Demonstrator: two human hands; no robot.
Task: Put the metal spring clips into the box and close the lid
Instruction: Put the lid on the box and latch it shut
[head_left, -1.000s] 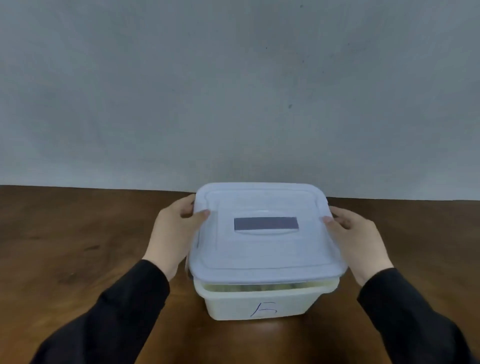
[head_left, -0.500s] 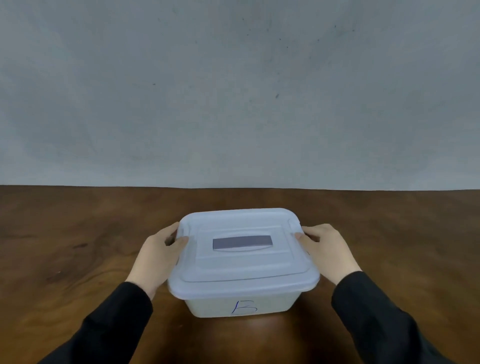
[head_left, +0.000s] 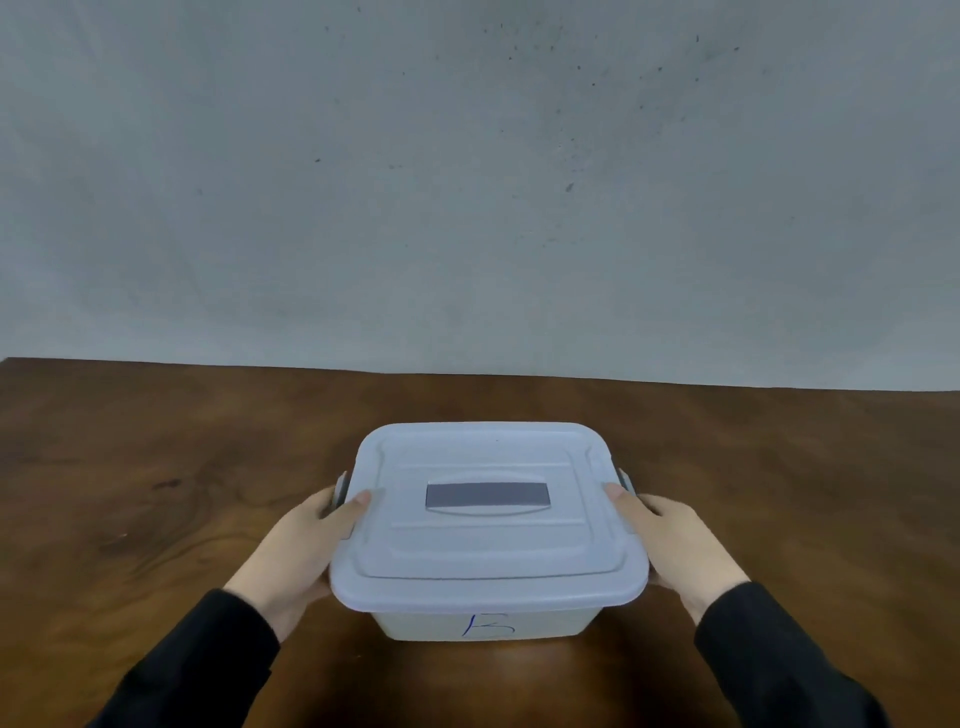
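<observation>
A white plastic box (head_left: 485, 626) marked with a blue letter stands on the wooden table, near its front edge. Its pale grey lid (head_left: 488, 540) lies flat on top, with a dark grey handle strip (head_left: 487, 495) in the middle. My left hand (head_left: 298, 551) holds the box's left side, thumb on the lid's edge, beside a grey side latch (head_left: 340, 488). My right hand (head_left: 675, 545) holds the right side the same way, by the other latch (head_left: 625, 480). The spring clips are hidden; none shows outside the box.
The brown wooden table (head_left: 156, 493) runs the full width of the view. A grey wall (head_left: 467, 182) rises behind its far edge. My black sleeves (head_left: 197, 670) reach in from the bottom corners.
The lid came down from a tilted position above the box and now sits flat on it. My hands have slid lower along the box's sides.
</observation>
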